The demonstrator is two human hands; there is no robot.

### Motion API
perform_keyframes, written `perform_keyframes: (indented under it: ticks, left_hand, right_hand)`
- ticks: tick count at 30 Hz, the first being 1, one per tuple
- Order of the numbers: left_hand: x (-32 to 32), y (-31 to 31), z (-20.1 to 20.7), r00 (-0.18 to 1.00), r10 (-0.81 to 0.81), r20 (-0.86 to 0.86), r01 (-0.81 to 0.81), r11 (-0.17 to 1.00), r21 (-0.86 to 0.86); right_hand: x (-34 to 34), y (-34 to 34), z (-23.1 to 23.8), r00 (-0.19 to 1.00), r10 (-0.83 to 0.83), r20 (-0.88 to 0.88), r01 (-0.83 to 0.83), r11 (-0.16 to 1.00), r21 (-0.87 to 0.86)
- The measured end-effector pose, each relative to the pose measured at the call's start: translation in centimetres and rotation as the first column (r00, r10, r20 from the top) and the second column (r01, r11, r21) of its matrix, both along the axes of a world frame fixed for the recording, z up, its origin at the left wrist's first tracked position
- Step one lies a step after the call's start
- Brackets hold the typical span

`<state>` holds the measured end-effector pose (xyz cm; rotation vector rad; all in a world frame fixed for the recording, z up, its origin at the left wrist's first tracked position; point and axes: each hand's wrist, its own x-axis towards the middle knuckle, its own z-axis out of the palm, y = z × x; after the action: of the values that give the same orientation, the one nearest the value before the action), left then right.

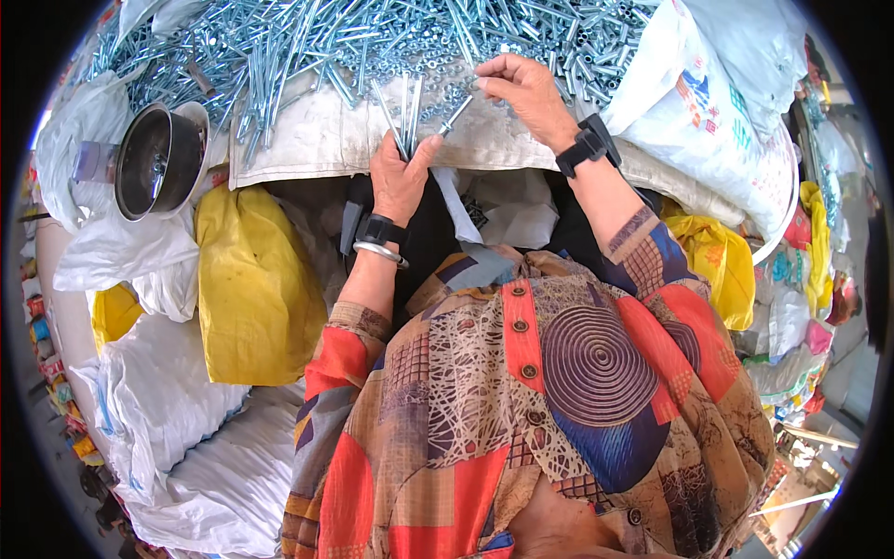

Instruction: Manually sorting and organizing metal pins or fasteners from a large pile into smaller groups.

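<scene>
My left hand (pixel 399 177) is closed round several long, thin silvery bolts (pixel 414 107) that fan upward out of the fist. One of them, a bolt with a thicker sleeve-like end (pixel 455 114), tilts to the right past the thumb. My right hand (pixel 529 98) is above and to the right, over the near edge of the metal heap. Its thumb and forefinger are pinched near small nuts (pixel 453 95); what lies between the fingertips is too small to make out. The heap of loose bolts, rods and tubes (pixel 372 42) spreads across the pale cloth-covered surface (pixel 317 140).
At the left a dark metal bowl (pixel 140 172) holds small metal pieces. A yellow sack (pixel 256 289) hangs below the cloth edge, with white sacks (pixel 186 410) under it. To the right stands a printed white sack (pixel 703 112), with another yellow bag (pixel 717 265) below.
</scene>
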<state>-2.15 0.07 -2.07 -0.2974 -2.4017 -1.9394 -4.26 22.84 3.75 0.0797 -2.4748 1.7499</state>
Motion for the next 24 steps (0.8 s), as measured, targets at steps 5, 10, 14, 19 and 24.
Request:
perform_keyframes:
  ticks: [5,10,14,19,24]
  left_hand:
    - [-0.1,0.1,-0.6,0.999,-0.011,0.035,0.009,0.999,0.043]
    - [0.0,0.2,0.2,1.000,-0.027,0.003,0.027,0.996,-0.080]
    - [0.3,0.1,0.0,0.993,-0.030,-0.114,0.010,0.985,-0.171]
    - [1.0,-0.1,-0.2,0.989,0.002,-0.151,-0.030,0.982,-0.184]
    - [2.0,-0.2,0.9,0.954,-0.030,-0.297,-0.048,0.966,-0.254]
  right_hand:
    - [1.7,-0.8,0.6,0.990,0.129,0.061,-0.105,0.948,-0.302]
    - [2.3,-0.6,0.6,0.995,0.089,0.034,-0.079,0.971,-0.224]
    - [2.8,-0.4,0.9,0.991,0.090,0.098,-0.059,0.957,-0.285]
    - [3.8,-0.4,-0.1,0.956,0.162,0.245,-0.009,0.848,-0.529]
    - [5.1,-0.2,-1.4,0.860,0.371,0.349,0.152,0.467,-0.871]
